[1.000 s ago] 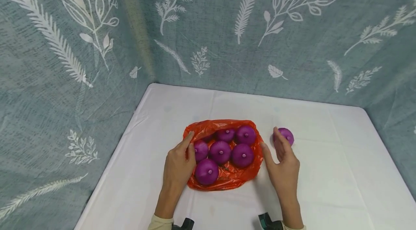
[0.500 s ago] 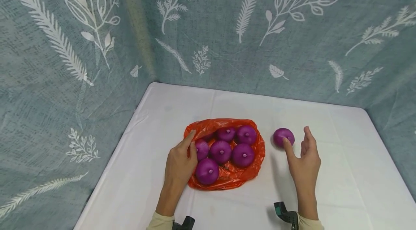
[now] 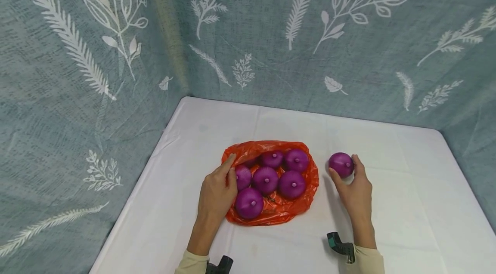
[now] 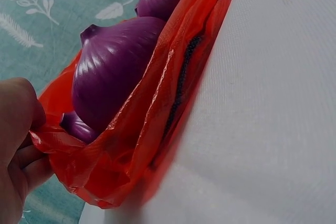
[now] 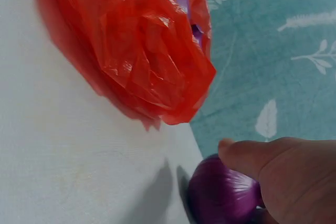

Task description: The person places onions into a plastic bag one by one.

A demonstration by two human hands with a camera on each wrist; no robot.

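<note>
A crumpled red plastic bag (image 3: 283, 216) with a wide mouth lies on the table, several purple onions (image 3: 265, 180) inside it. My left hand (image 3: 217, 192) pinches the bag's left rim between thumb and fingers; the left wrist view shows the folded plastic (image 4: 79, 156) in that hand (image 4: 18, 135). To the right of the bag, a single purple onion (image 3: 340, 164) sits on the white cloth. My right hand (image 3: 356, 194) has its thumb on the onion's near left side and fingers on its right. In the right wrist view the thumb touches this onion (image 5: 220, 192); the fingers are mostly hidden.
A white cloth covers the table (image 3: 407, 205). Blue-green curtains (image 3: 271, 72) with white leaf prints hang behind it and along the sides. Dark wrist camera mounts (image 3: 341, 246) sit at both wrists.
My right hand has left the bag's right side, swung right past the lone onion, then come back to grip it. My left hand stays on the bag's rim.
</note>
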